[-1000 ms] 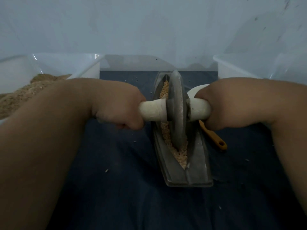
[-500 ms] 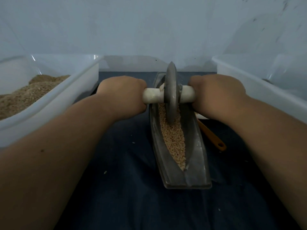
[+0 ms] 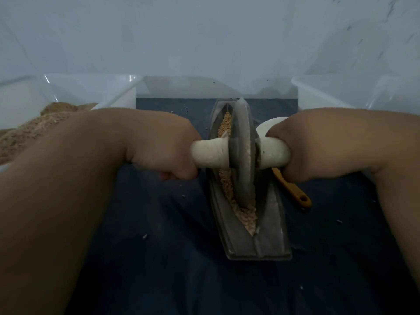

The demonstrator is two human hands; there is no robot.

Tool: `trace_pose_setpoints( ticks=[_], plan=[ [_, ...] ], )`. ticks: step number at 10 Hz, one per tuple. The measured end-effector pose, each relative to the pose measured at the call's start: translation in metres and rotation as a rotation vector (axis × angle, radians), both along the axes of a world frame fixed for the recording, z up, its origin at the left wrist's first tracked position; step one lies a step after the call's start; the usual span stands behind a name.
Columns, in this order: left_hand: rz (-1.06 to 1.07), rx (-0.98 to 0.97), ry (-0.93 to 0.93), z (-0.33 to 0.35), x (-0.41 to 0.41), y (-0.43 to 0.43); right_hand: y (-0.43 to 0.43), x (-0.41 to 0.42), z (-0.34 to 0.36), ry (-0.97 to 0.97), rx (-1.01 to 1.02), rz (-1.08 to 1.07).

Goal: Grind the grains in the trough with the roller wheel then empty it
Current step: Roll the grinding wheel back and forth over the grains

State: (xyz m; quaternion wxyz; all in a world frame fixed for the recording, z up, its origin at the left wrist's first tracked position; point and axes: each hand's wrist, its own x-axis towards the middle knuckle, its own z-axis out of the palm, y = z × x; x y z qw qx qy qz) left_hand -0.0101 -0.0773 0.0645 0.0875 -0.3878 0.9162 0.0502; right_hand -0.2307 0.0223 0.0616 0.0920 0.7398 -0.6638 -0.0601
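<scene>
We work over a dark blue cloth-covered surface (image 3: 159, 269). Outside our left fingers (image 3: 181, 175) stands a clear plastic tub (image 3: 118, 96) holding ground meal (image 3: 34, 130); outside our right fingers (image 3: 293, 173), another clear tub (image 3: 318, 94). Between both sets of fingers lies the grey trough (image 3: 268, 235), lengthwise away from us, with the roller wheel (image 3: 242, 151) upright in its groove. Our left hand (image 3: 159, 144) and right hand (image 3: 302, 144) each wrap tightly round one end of the wheel's white axle (image 3: 209, 153). Tan grains (image 3: 227, 185) line the groove beneath the wheel. Just nearer us than our right fingers lies an orange handle (image 3: 293, 189), beside the trough.
</scene>
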Motion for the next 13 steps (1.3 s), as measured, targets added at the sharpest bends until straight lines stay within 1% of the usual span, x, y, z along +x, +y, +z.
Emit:
trace_pose_setpoints(
  ticks=[1, 2, 3, 4, 5, 6, 7, 8, 9, 10, 11, 12, 13],
  plan=[
    [-0.049, -0.162, 0.047, -0.006, -0.002, -0.007, -0.011, -0.007, -0.010, -0.018, -0.088, -0.023],
    [0.001, -0.468, 0.160, -0.016, -0.014, -0.014, -0.027, -0.010, -0.020, -0.051, -0.197, -0.098],
    [0.088, -0.612, 0.233, -0.026, -0.024, -0.019, -0.038, -0.013, -0.026, -0.053, -0.299, -0.165],
    [0.109, -0.626, 0.240, -0.028, -0.023, -0.021, -0.041, -0.015, -0.028, -0.053, -0.331, -0.169],
    [0.110, -0.594, 0.207, -0.026, -0.021, -0.018, -0.039, -0.015, -0.028, -0.064, -0.314, -0.165],
    [0.072, -0.500, 0.155, -0.019, -0.018, -0.017, -0.034, -0.010, -0.020, -0.070, -0.232, -0.141],
    [0.023, -0.209, 0.079, -0.006, -0.009, -0.010, -0.023, -0.009, -0.010, -0.062, -0.085, -0.068],
    [-0.006, 0.019, 0.029, 0.005, 0.001, 0.005, -0.007, -0.010, -0.006, -0.015, -0.046, 0.006],
    [-0.064, 0.103, 0.020, 0.008, 0.004, 0.009, 0.002, -0.006, -0.008, -0.032, -0.065, 0.029],
    [-0.091, 0.069, 0.053, 0.008, 0.003, 0.010, 0.000, -0.005, -0.009, -0.026, -0.056, 0.004],
    [-0.098, -0.007, 0.072, 0.002, 0.001, 0.004, -0.008, -0.005, -0.013, -0.019, -0.107, -0.057],
    [-0.055, -0.194, 0.130, -0.007, -0.005, -0.008, -0.018, -0.004, -0.019, -0.016, -0.217, -0.104],
    [0.015, -0.447, 0.206, -0.019, -0.013, -0.017, -0.030, -0.005, -0.021, -0.024, -0.285, -0.140]
  ],
)
